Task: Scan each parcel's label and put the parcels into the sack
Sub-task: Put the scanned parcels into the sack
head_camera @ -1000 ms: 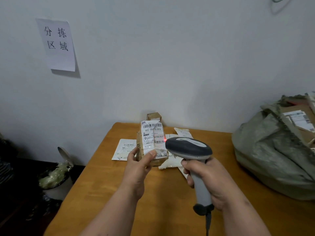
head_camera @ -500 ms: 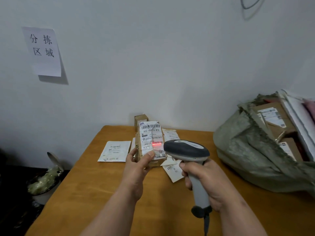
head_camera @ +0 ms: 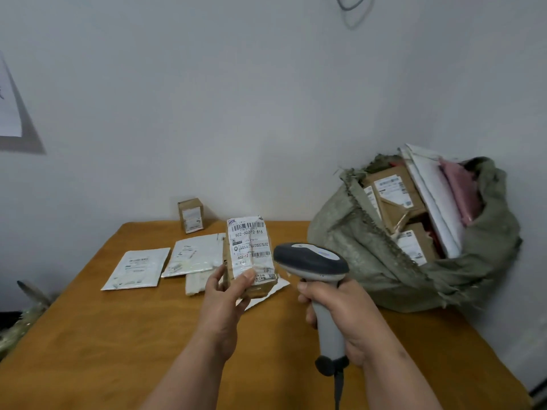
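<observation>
My left hand [head_camera: 223, 303] grips a small brown parcel [head_camera: 250, 255] upright above the table, its white barcode label facing me. My right hand [head_camera: 340, 312] holds a grey handheld scanner [head_camera: 310, 261] by its handle, the head pointing at the parcel from the right. No red scan light shows on the label. A grey-green sack [head_camera: 384, 261] stands open at the right against the wall, holding several brown boxes and white and pink mailers.
On the wooden table [head_camera: 118, 335] lie two white flat mailers [head_camera: 137, 269] [head_camera: 195, 255] and more white packets under the held parcel. A small brown box [head_camera: 191, 215] stands by the wall. A bin sits on the floor at the left.
The view has swung right, bringing the whole sack into sight. The red scan light on the label has gone out. Both hands keep their grips.
</observation>
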